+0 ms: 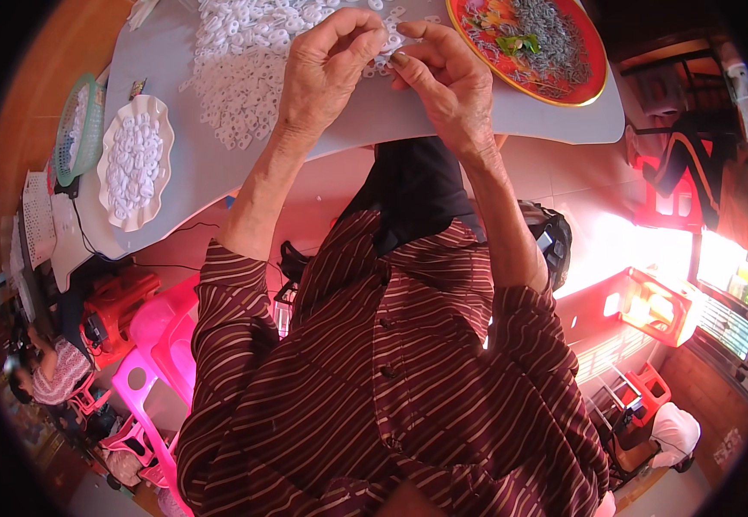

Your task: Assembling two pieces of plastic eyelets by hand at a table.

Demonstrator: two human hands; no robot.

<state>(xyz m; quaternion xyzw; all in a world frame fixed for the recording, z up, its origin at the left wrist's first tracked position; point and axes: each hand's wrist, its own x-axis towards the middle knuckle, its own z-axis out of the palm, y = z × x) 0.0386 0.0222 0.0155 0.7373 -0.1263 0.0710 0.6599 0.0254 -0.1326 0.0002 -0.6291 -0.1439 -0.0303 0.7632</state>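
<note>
1. Just left of the red tray (pixel 595 65), the left hand (pixel 326 73) bunches thumb and forefinger; the right hand's (pixel 453 82) fingers curl loosely. Cannot tell what either holds.
2. Farther left of it: heaped white pieces (pixel 240 99).
3. Apparently fine fingertip handling; next needs steady pinching.

White oval pieces (pixel 246 33), loosely heaped

On your table (pixel 197 164), a dish (pixel 165 148) of small pieces (pixel 133 168) lies at left, a basket (pixel 91 146) just outside it. A loose heap (pixel 236 95) spreads between the dish and your left hand (pixel 326 73). A tray (pixel 593 60) of small parts (pixel 550 43) sits right of your right hand (pixel 451 82). A chair (pixel 167 345) stands left of you, a stool (pixel 662 306) right.
</note>
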